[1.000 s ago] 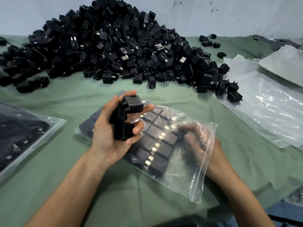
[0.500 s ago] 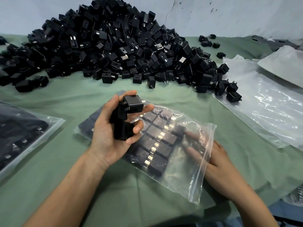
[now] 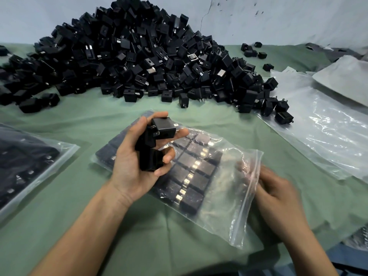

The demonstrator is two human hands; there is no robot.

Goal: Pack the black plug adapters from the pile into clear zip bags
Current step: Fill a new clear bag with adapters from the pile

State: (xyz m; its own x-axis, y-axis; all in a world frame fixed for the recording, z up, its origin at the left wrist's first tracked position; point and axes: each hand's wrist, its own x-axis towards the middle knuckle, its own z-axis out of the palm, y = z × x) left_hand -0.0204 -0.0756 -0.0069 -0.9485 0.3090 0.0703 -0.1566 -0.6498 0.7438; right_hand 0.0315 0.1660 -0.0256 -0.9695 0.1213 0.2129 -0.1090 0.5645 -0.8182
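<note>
Drawn back since a second ago: right hand [image 3: 276,188], then deep in the bag [image 3: 229,206], now at its zip mouth in front of the pile [image 3: 139,56], with only the fingertips seen through the plastic. Too blurred to tell whether pinching the edge or lying loose. No shift in the left hand [image 3: 131,168].

One pile, hundreds strong, heaped on green cloth [image 3: 89,120] against the wall. Right of the pile, a spread of empty bags [image 3: 318,136], overlapping, not countable. Left and in front of the pile, one full bag [image 3: 29,166], packed dark with the same black pieces. Straight in front of the pile, the one open bag, lying flat, holding neat rows [image 3: 199,172] with prongs glinting; full count hidden under the left hand. Above that bag, left hand palm up, fingers curled round three adapters [image 3: 163,128], one on top, two below. Behind the pile's right flank, five strays [image 3: 251,53] lying apart on the cloth.
</note>
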